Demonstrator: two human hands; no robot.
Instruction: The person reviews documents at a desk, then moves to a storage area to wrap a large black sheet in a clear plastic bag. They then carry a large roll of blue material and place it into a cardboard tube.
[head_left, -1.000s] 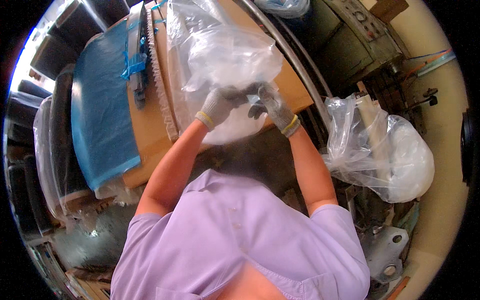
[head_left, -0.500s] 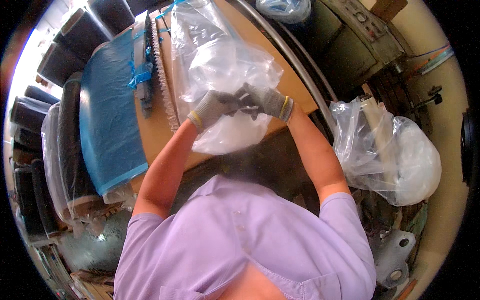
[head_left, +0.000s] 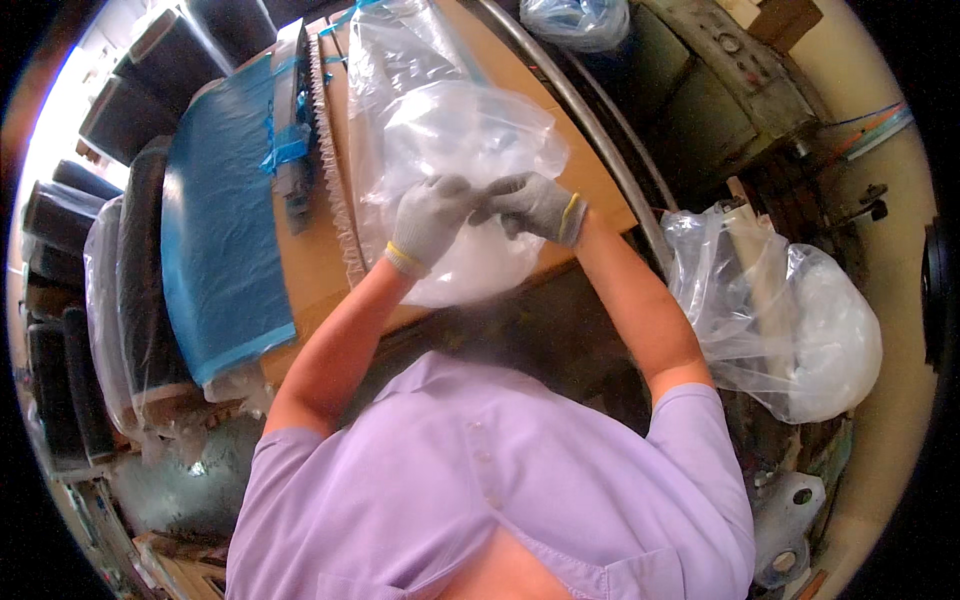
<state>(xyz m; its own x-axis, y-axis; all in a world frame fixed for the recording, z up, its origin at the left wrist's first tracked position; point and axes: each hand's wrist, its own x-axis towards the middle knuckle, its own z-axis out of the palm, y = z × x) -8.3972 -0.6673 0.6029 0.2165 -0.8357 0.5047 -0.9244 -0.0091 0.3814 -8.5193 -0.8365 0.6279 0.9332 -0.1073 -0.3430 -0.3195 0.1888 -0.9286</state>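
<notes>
Head view: brown table [head_left: 590, 190] bears a clear plastic bag [head_left: 450, 150] at centre; both forearms reach far, raised. Left hand [head_left: 428, 222] (grey-gloved) clutches the bag's near edge, right hand [head_left: 533, 205] pinches it just beside, fingertips meeting.

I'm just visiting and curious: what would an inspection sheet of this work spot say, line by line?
Surface: brown cardboard-covered table, with a blue sheet on its left part.
Job's things: clear plastic bag, held up over the table; contents look whitish, unclear.
Clutter: strip with blue tape beside a honeycomb card edge.
Grippers: left hand and right hand, both in grey gloves, pinch the bag's front.
Cables: thin blue and orange lines on the wall, far right.
Surroundings: black wrapped rolls to the left; a second filled bag to the right; dark machine behind it.
</notes>
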